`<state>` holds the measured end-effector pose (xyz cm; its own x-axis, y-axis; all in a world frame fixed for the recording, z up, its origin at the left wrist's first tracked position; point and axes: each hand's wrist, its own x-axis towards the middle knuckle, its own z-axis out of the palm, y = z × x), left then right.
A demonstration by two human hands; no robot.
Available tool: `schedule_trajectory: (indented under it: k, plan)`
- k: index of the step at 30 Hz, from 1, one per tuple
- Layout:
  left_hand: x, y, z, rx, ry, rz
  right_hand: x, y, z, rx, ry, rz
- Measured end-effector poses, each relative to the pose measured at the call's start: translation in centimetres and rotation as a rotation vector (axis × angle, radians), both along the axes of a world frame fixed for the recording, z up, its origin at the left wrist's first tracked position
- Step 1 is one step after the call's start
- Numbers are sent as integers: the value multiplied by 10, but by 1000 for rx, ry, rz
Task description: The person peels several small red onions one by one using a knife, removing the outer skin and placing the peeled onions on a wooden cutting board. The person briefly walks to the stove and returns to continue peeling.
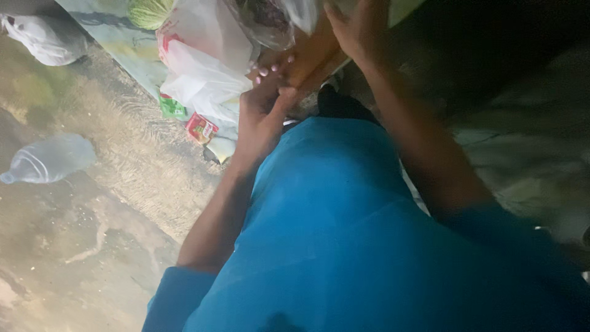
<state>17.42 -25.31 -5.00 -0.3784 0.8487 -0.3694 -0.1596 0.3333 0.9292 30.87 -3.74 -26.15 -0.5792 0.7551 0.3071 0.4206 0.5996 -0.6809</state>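
Note:
My left hand (pixel 263 117) is closed around the near end of an orange-brown elongated object (pixel 310 58), with its fingertips curled over the top. My right hand (pixel 359 29) grips the same object at its far end, close to a clear plastic bag with dark contents (pixel 265 21). Both arms reach forward over my blue garment (pixel 344 233). The picture is blurred, so I cannot tell what the object is.
White plastic bags (pixel 203 67) lie heaped just left of my hands on a pale mat (pixel 117 34). A green leafy thing (pixel 147 11), a red packet (pixel 200 128) and a green packet (pixel 172 108) lie there. A clear plastic bottle (pixel 52 160) and a white bag (pixel 46 40) are on the floor.

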Motion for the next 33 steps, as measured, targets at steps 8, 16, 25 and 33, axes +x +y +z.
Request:
schedule_trajectory:
  k: [8, 16, 25, 33]
  plan:
    - [1, 14, 9, 89, 264, -9, 53, -46, 57, -833, -9, 64]
    - [3, 14, 24, 32, -111, 63, 80, -79, 167, -779, 315, 561]
    - [4, 13, 49, 257, -175, 14, 64, -82, 218, -650, 274, 643]
    - [4, 3, 64, 289, -125, -40, 68, -82, 218, -522, 312, 743]
